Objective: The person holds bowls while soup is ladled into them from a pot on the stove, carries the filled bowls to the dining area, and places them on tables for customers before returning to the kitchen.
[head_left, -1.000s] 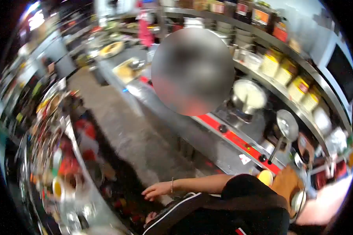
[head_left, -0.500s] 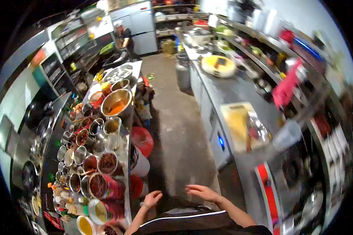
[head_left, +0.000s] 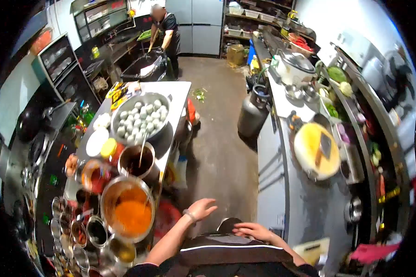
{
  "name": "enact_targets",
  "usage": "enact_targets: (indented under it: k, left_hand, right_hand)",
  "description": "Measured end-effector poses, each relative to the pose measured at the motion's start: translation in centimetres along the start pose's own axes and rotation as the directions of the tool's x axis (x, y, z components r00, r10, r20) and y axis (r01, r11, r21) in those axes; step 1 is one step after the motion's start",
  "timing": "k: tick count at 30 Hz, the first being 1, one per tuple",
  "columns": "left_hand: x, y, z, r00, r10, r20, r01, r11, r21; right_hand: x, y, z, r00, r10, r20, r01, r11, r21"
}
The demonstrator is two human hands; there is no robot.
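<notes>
My left hand (head_left: 202, 209), with a band at the wrist, is held out over the aisle, fingers stretched and nothing in them. My right hand (head_left: 253, 230) hovers in front of my dark apron (head_left: 231, 254), also empty, its fingers loosely extended. Left of my left hand, on the table, stands a metal pot of orange sauce (head_left: 129, 210), apart from the hand. Behind it is a pot of dark sauce (head_left: 133, 167) with a ladle handle sticking up. Farther back sits a wide basin of pale, egg-like balls (head_left: 120, 104).
On the right counter (head_left: 316, 210) lies a round chopping board (head_left: 305, 150) with a cleaver (head_left: 326, 147) on it. A gas cylinder (head_left: 253, 113) stands by that counter. A co-worker (head_left: 168, 34) leans over a black-lined bin (head_left: 148, 69) at the back left. The floor (head_left: 222, 152) runs between.
I have advanced along the aisle; the basin, chopping board and gas cylinder are nearer. My left hand has swung forward and up, while my right hand is drawn nearer my body.
</notes>
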State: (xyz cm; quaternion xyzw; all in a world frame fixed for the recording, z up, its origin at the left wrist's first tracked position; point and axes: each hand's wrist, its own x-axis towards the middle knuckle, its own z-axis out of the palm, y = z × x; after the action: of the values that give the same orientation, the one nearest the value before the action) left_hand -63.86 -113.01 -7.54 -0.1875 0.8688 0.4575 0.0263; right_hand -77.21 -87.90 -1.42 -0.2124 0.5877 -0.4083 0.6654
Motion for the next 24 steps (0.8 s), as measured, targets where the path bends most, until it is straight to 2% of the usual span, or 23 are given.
enact_targets:
  k: [1, 2, 3, 5, 6, 7, 9, 11, 12, 13, 15, 16, 18, 19, 20, 22, 23, 24]
  left_hand:
    - [5.2, 0.6, -1.6, 0.999, 0.041, -0.009, -0.041, 0.998, -0.036]
    - [11.0, 0.2, -3.7, 0.997, 0.080, -0.021, -0.081, 0.994, -0.069]
    - [16.4, 0.4, -6.7, 0.995, 0.092, -0.045, -0.092, 0.996, 0.006]
    - [24.8, -0.8, -9.1, 0.994, 0.089, -0.060, -0.081, 0.990, 0.119]
    - [28.4, -0.6, -11.6, 0.981, 0.123, -0.152, -0.106, 0.988, 0.115]
    - [32.3, -2.7, -12.4, 0.985, 0.070, -0.157, -0.050, 0.990, 0.128]
    - [37.4, -6.4, -14.8, 0.992, -0.071, -0.105, 0.089, 0.981, 0.175]
    - [41.4, -8.0, -18.4, 0.980, -0.195, -0.046, 0.200, 0.965, 0.170]
    - [43.7, -7.7, -21.2, 0.974, -0.223, -0.047, 0.227, 0.965, 0.130]
    - [46.1, -8.3, -23.0, 0.957, -0.284, -0.062, 0.287, 0.957, 0.049]
    - [51.7, -9.3, -26.8, 0.911, -0.394, -0.124, 0.381, 0.918, -0.114]
    - [55.0, -10.9, -27.8, 0.895, -0.419, -0.151, 0.400, 0.905, -0.142]
    - [61.8, -15.3, -29.7, 0.867, -0.460, -0.190, 0.430, 0.885, -0.181]
    - [66.2, -16.9, -31.5, 0.850, -0.457, -0.263, 0.430, 0.889, -0.155]
    - [70.4, -18.8, -32.6, 0.813, -0.544, -0.207, 0.519, 0.839, -0.164]
    - [79.9, -21.7, -36.4, 0.828, -0.528, -0.188, 0.534, 0.845, -0.023]
    - [84.5, -22.7, -38.5, 0.848, -0.489, -0.204, 0.489, 0.871, -0.053]
    - [89.1, -21.9, -41.8, 0.869, -0.443, -0.219, 0.442, 0.895, -0.058]
  right_hand:
    - [1.1, 0.5, -4.1, 0.999, 0.000, -0.054, 0.012, 0.977, 0.214]
    - [2.6, -0.2, -9.0, 0.991, 0.031, -0.134, -0.010, 0.988, 0.155]
    - [3.3, -3.3, -12.9, 0.975, 0.052, -0.216, -0.004, 0.976, 0.217]
    - [7.9, -6.3, -21.4, 0.945, 0.054, -0.323, 0.019, 0.976, 0.217]
    - [10.3, -11.1, -25.5, 0.928, 0.036, -0.371, 0.048, 0.975, 0.215]
    - [14.3, -13.8, -30.2, 0.934, -0.022, -0.356, 0.118, 0.961, 0.250]
    - [23.3, -22.1, -36.7, 0.942, -0.082, -0.324, 0.141, 0.976, 0.165]
    - [31.8, -33.5, -39.8, 0.965, -0.181, -0.190, 0.192, 0.980, 0.042]
    - [36.0, -39.8, -41.1, 0.969, -0.242, -0.058, 0.243, 0.970, 0.009]
    - [40.0, -45.0, -42.5, 0.953, -0.293, 0.078, 0.295, 0.955, -0.021]
    - [47.8, -54.4, -45.7, 0.928, -0.281, 0.243, 0.313, 0.944, -0.104]
    - [51.8, -57.5, -47.2, 0.906, -0.270, 0.325, 0.325, 0.937, -0.129]
    - [59.4, -61.4, -51.9, 0.892, -0.273, 0.361, 0.337, 0.932, -0.129]
    - [62.1, -63.5, -54.4, 0.916, -0.227, 0.331, 0.300, 0.935, -0.189]
    - [65.0, -65.4, -57.6, 0.934, -0.196, 0.297, 0.278, 0.925, -0.261]
    - [69.3, -68.5, -65.1, 0.990, 0.035, 0.136, -0.003, 0.974, -0.228]
    - [70.8, -70.1, -69.1, 0.994, 0.100, 0.034, -0.086, 0.953, -0.290]
    - [72.3, -71.3, -73.8, 0.991, 0.130, -0.024, -0.131, 0.956, -0.263]
